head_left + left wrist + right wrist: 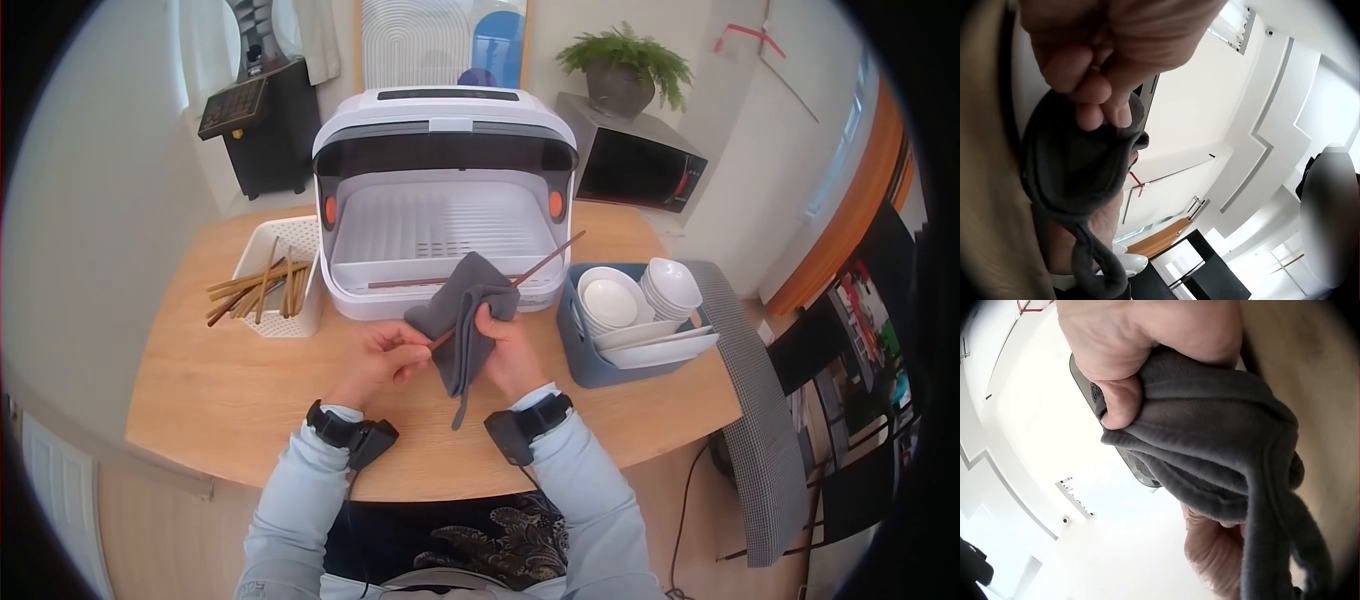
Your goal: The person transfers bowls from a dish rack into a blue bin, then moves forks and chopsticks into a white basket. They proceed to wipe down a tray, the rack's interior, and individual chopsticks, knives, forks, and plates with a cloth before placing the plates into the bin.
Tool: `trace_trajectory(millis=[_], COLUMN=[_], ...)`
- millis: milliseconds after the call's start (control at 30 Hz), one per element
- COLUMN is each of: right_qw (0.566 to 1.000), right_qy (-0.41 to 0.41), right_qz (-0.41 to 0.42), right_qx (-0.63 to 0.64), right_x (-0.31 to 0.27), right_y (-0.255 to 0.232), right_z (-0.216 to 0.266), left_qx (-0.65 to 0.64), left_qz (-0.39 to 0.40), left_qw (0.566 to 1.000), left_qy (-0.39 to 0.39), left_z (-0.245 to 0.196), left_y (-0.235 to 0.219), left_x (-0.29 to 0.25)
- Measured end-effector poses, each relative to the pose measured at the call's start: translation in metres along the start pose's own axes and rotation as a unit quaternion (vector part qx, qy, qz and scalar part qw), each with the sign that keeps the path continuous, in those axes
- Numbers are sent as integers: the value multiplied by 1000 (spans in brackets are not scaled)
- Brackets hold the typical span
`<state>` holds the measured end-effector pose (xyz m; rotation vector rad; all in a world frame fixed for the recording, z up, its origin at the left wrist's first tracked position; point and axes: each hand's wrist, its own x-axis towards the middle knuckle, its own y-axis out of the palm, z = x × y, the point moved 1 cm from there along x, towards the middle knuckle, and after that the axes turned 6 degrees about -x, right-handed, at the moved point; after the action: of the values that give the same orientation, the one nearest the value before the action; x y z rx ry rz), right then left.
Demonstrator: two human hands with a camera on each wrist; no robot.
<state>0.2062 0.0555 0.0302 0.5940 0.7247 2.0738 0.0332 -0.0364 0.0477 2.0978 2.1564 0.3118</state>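
A dark grey cloth (465, 325) hangs in folds around the middle of a thin brown chopstick (552, 255), in front of the white dish cabinet. My left hand (378, 360) pinches the chopstick's near end between thumb and fingers. With my right hand (512, 358) I grip the cloth around the chopstick, thumb on top. The far end sticks out of the cloth toward the upper right. In the right wrist view the cloth (1204, 419) hides most of the right fingers. Another brown chopstick (400, 284) lies along the cabinet's front ledge.
The dish cabinet (350, 300) stands with its lid raised and a rack (440, 225) inside. At left, a white perforated basket (300, 325) holds several wooden chopsticks (258, 290). A blue-grey bin (590, 368) at right holds white bowls (610, 300) and plates (660, 350).
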Motion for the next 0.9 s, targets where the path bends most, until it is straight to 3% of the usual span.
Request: trace_trajectory(millis=[33, 133, 233, 433, 533, 633, 733, 833, 900], right_qw=[1000, 999, 999, 995, 991, 985, 980, 957, 935], right_qy=[15, 44, 49, 56, 60, 77, 124, 190, 237], right_qz=[8, 16, 5, 15, -6, -9, 36, 105, 146], right_qx=[-2, -7, -12, -78, -116, -154, -155, -191, -218], right_x=[-1, -2, -4, -1, 0, 1, -2, -10, -17], right_y=[0, 2, 8, 5, 3, 2, 5, 14, 23], right_z=[-4, -13, -13, -21, -26, -19, -11, -4, -4], left_qx=[9, 79, 167, 235, 278, 238, 18, 3, -36], left_qz=[-11, -73, -167, -188, -154, -99, -98, -122, -94], left_qw=[1000, 985, 942, 925, 914, 944, 984, 984, 989], left_qy=[5, 138, 238, 234, 254, 208, 148, 127, 106], left_z=[2, 22, 17, 5, 14, 9, -2, -6, -12], left_y=[2, 0, 2, 12, 6, 6, 7, -12, -17], left_x=[0, 7, 9, 4, 8, 7, 2, 5, 3])
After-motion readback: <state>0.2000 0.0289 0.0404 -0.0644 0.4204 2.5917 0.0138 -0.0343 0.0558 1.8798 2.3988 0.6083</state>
